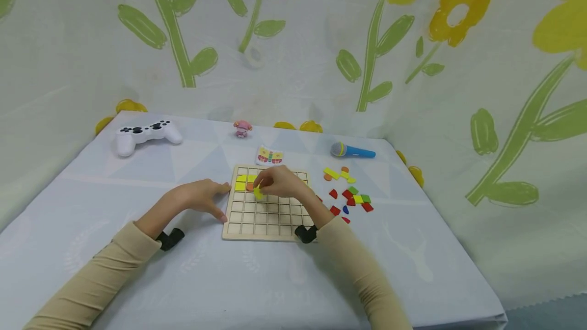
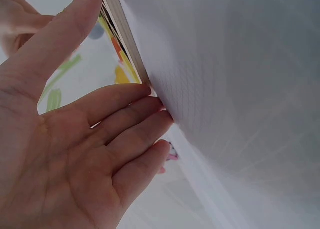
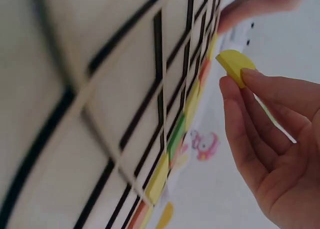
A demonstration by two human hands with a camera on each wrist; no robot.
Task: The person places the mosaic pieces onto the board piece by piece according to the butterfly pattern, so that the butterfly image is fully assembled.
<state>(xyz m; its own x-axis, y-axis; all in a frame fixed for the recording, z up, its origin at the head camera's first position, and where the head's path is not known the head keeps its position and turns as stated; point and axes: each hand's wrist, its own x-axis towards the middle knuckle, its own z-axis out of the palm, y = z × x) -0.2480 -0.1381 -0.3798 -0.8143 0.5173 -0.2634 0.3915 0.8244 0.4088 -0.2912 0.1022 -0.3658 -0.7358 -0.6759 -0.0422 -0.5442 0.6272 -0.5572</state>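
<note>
My right hand (image 1: 281,182) pinches a yellow rounded tile (image 3: 235,64) between thumb and fingertips, just above the wooden grid board (image 1: 254,236). The tile is apart from the board in the right wrist view. Yellow tiles (image 1: 240,186) and an orange tile (image 1: 249,187) lie in cells at the board's upper left; in the right wrist view a green tile (image 3: 176,137) also sits in a cell. My left hand (image 1: 202,198) rests at the board's left edge, thumb and fingers spread, with the fingertips (image 2: 157,103) by its side. The right hand hides part of the upper rows.
Loose red, green, yellow, orange and blue tiles (image 1: 347,194) are scattered right of the board. Behind it lie a butterfly pattern card (image 1: 270,156) and a small pink figurine (image 1: 242,128). A white game controller (image 1: 148,134) is at back left, a blue microphone (image 1: 353,150) at back right.
</note>
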